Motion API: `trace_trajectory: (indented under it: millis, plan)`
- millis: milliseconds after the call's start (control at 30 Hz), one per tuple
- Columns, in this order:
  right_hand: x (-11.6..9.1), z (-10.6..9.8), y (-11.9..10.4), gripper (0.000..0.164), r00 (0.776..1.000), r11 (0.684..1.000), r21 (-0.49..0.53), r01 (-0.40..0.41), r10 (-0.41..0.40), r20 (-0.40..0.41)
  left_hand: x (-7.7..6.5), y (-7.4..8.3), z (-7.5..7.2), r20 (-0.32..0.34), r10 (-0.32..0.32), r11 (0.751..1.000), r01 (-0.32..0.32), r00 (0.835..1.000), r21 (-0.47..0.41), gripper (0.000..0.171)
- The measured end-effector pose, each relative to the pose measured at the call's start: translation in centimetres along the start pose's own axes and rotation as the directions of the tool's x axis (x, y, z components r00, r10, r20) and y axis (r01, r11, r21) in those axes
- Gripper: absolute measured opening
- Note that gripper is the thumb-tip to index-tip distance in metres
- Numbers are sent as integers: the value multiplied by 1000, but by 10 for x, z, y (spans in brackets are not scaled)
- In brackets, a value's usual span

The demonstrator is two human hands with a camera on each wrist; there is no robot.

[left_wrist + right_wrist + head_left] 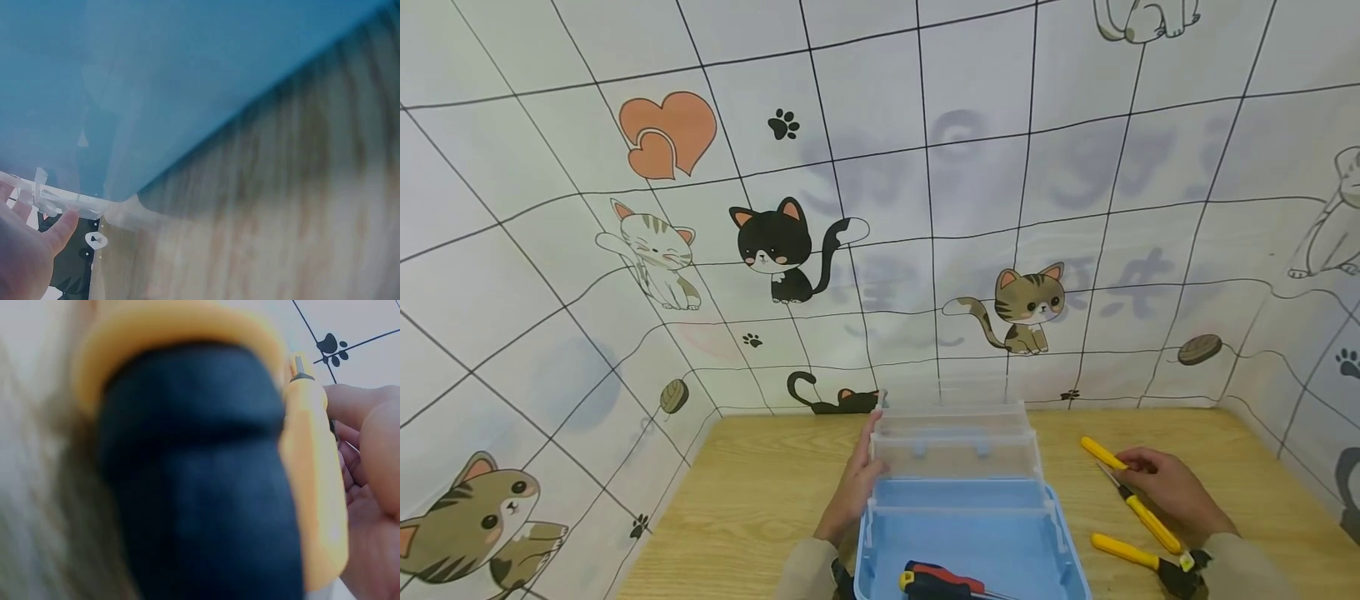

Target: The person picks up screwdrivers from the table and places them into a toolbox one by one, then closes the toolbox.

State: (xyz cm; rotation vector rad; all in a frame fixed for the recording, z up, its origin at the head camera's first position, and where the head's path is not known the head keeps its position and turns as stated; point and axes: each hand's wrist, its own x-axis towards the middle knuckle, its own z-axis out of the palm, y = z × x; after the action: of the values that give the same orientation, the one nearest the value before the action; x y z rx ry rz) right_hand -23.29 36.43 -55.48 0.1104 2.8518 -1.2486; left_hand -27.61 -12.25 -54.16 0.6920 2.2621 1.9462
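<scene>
A light blue toolbox (962,533) stands open at the front of the table, its clear plastic upper tiers (955,462) raised behind it. At their left edge my left hand (852,487) grips the clear plastic, thumb in front; the left wrist view shows the thumb (62,231) against the rim. Right of the box, my right hand (1172,487) pinches one end of a yellow-handled tool (1101,452), whose other part is hidden by the fingers. Below that hand lies a yellow-handled screwdriver (1153,523), also seen as a yellow handle (315,487) beside the curled fingers in the right wrist view.
Screwdrivers with dark and red handles (943,581) lie inside the toolbox. A yellow-handled tool with a black end (1123,550) lies near the right sleeve. Wood-grain table (760,492) surrounds the box. A cat-print wall covering (880,275) rises at the back and both sides.
</scene>
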Motion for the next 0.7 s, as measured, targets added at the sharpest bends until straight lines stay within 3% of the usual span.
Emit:
trace_trajectory:
  millis: [233, 700]
  plan:
    - [0, -1, 2, 45, 998, 995, -81, 50, -52, -25, 0, 0, 0, -7, -1, 1000, 1, 1000, 1, 81]
    - [-2, -1, 4, 60, 1000, 1000, -7, 4, -4, -6, 0, 0, 0, -8, -12, 1000, 12, 1000, 7, 79]
